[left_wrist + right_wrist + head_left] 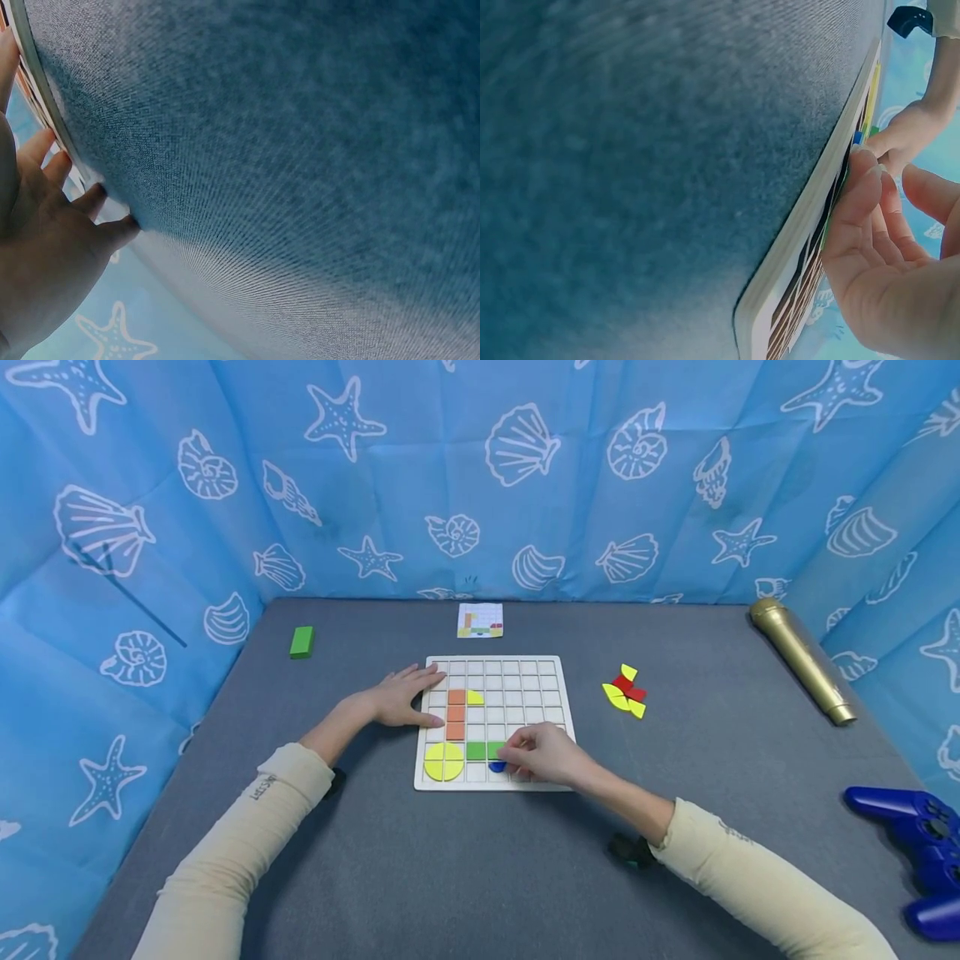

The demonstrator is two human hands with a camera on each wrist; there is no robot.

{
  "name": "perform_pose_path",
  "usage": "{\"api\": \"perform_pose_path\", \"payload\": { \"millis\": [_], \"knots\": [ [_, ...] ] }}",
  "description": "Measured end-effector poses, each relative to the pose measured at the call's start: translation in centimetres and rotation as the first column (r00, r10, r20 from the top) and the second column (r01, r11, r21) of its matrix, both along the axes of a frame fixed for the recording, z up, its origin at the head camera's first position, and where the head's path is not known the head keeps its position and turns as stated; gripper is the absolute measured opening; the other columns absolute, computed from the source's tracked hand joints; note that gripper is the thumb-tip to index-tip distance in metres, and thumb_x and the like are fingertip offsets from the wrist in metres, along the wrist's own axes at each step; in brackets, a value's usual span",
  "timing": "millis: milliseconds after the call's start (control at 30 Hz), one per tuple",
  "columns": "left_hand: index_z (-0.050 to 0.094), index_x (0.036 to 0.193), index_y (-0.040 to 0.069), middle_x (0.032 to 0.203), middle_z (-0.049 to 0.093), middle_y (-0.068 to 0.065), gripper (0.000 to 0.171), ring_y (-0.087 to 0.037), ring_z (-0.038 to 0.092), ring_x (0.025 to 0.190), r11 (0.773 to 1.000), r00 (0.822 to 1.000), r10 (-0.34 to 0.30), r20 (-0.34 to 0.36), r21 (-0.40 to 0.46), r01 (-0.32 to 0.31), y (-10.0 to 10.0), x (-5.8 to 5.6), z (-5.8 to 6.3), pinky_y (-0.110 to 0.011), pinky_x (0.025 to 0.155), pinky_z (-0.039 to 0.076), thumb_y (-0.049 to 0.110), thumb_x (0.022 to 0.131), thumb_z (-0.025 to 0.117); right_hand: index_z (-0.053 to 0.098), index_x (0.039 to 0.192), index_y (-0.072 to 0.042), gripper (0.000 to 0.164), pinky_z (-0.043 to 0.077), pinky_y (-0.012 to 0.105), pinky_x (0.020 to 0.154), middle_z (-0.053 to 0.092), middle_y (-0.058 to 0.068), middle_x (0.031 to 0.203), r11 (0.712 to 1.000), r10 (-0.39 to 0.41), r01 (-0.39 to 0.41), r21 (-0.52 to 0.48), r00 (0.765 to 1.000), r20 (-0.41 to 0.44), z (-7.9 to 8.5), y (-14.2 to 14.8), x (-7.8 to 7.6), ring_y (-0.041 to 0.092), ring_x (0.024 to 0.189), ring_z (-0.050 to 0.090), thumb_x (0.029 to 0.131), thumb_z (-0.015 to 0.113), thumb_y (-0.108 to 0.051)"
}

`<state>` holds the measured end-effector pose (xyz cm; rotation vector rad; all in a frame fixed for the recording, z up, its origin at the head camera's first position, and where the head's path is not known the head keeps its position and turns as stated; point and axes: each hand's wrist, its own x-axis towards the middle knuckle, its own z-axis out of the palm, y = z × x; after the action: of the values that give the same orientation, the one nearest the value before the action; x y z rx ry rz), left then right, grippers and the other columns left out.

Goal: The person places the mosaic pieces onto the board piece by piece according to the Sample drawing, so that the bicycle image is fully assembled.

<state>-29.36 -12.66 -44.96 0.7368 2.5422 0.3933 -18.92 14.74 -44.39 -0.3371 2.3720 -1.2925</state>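
Note:
A white grid board (494,662) lies on the table. On it are orange tiles (456,714) in a column, a yellow quarter piece (475,697), a yellow disc of quarter pieces (444,762) and green square tiles (476,751). My left hand (397,697) rests on the board's left edge, fingers spread. At the lower middle of the grid, my right hand (545,753) has thumb and fingertips at a blue curved tile (497,767), seeming to pinch it. Fingers partly cover this tile; a bit of the blue tile (857,138) shows beyond the fingertips in the right wrist view.
Loose yellow and red pieces (624,692) lie right of the board. A pattern card (480,620) lies behind it, and a green block (302,642) back left. At the right are a gold microphone (802,662) and a blue game controller (918,852).

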Motion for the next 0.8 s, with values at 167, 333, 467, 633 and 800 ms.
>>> {"api": "perform_pose_path", "payload": {
  "millis": [167, 333, 467, 633, 800],
  "knots": [
    [0.016, 0.155, 0.015, 0.159, 0.006, -0.008, 0.09, -0.034, 0.0, 0.143, 1.0, 1.0, -0.002, -0.006, -0.001, 0.002, -0.07, -0.1, -0.03, -0.058, 0.11, 0.003, 0.055, 0.087, 0.062, 0.071, 0.089, -0.004, 0.017, 0.048, 0.028, 0.055, 0.067, 0.004, 0.071, 1.0, -0.002, 0.002, 0.001, 1.0, 0.022, 0.16, -0.2, 0.0, 0.017, 0.061, 0.061, 0.092, 0.066, -0.02],
    [0.016, 0.155, 0.015, 0.159, 0.006, -0.009, 0.091, -0.034, 0.0, 0.143, 1.0, 1.0, -0.001, -0.005, -0.002, 0.001, -0.08, -0.01, 0.0, -0.058, 0.11, 0.003, 0.055, 0.087, 0.062, 0.071, 0.092, -0.003, 0.017, 0.05, 0.029, 0.057, 0.068, 0.005, 0.074, 1.0, 0.006, -0.006, -0.01, 0.999, 0.048, 0.26, -0.28, 0.08, 0.017, 0.063, 0.062, 0.093, 0.065, -0.02],
    [0.016, 0.155, 0.015, 0.159, 0.006, -0.009, 0.09, -0.034, 0.0, 0.143, 1.0, 1.0, 0.003, -0.002, -0.008, -0.003, 0.0, 0.03, 0.08, -0.058, 0.11, 0.002, 0.054, 0.088, 0.061, 0.07, 0.095, -0.003, 0.016, 0.05, 0.029, 0.058, 0.069, 0.005, 0.078, 1.0, 0.009, -0.007, -0.027, 0.997, 0.078, 0.24, -0.33, 0.12, 0.017, 0.065, 0.062, 0.093, 0.064, -0.018],
    [0.016, 0.155, 0.015, 0.159, 0.006, -0.009, 0.09, -0.034, 0.0, 0.143, 1.0, 1.0, 0.003, -0.003, -0.01, -0.003, 0.09, 0.02, 0.04, -0.058, 0.11, 0.002, 0.053, 0.088, 0.061, 0.07, 0.097, -0.003, 0.017, 0.05, 0.029, 0.057, 0.069, 0.006, 0.08, 0.999, 0.013, -0.008, -0.051, 0.994, 0.112, 0.19, -0.21, 0.07, 0.018, 0.066, 0.062, 0.094, 0.063, -0.017],
    [0.016, 0.155, 0.015, 0.159, 0.007, -0.009, 0.09, -0.034, 0.0, 0.143, 1.0, 1.0, 0.004, -0.003, -0.011, -0.004, 0.08, 0.01, -0.07, -0.058, 0.11, 0.003, 0.054, 0.088, 0.061, 0.068, 0.103, 0.0, 0.022, 0.05, 0.028, 0.059, 0.069, 0.01, 0.086, 0.991, 0.071, -0.048, -0.125, 0.979, 0.189, 0.01, 0.62, -0.38, 0.018, 0.069, 0.061, 0.095, 0.061, -0.019]
  ]
}}
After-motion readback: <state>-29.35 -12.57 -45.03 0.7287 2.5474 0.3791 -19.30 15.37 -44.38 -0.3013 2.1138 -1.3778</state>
